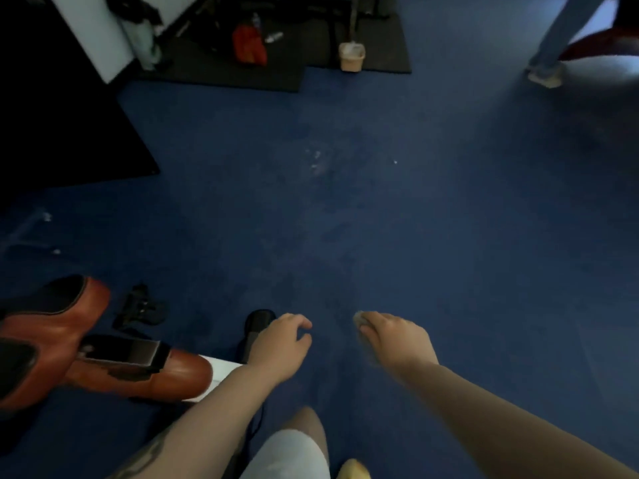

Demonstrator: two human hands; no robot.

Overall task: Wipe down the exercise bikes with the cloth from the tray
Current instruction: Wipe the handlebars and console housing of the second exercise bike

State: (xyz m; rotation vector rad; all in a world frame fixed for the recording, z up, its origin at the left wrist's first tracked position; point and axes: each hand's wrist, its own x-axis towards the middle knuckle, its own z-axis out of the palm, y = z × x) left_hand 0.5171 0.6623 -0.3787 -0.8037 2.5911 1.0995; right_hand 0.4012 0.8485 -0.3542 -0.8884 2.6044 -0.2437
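1. My right hand (pixel 394 338) is out low over the blue floor (pixel 415 202), fingers (pixel 368 319) curled round a small greyish cloth (pixel 359 319); only a blurred bit of it peeks past my fingertips.
2. My left hand (pixel 280 344) is just left of the right, apart from it, fingers loosely curled, holding nothing I can make out.
3. A black knob-like part (pixel 257 321) sits right at my left fingers; contact unclear.
4. Orange-brown bike body (pixel 62 344) with a black pedal (pixel 121 350) lies left of my left hand.
5. Far ahead of my fingers: black mat (pixel 242 70), beige bin (pixel 352 57), red object (pixel 249 44).
6. Far right ahead: another person's jeans leg (pixel 556 39).
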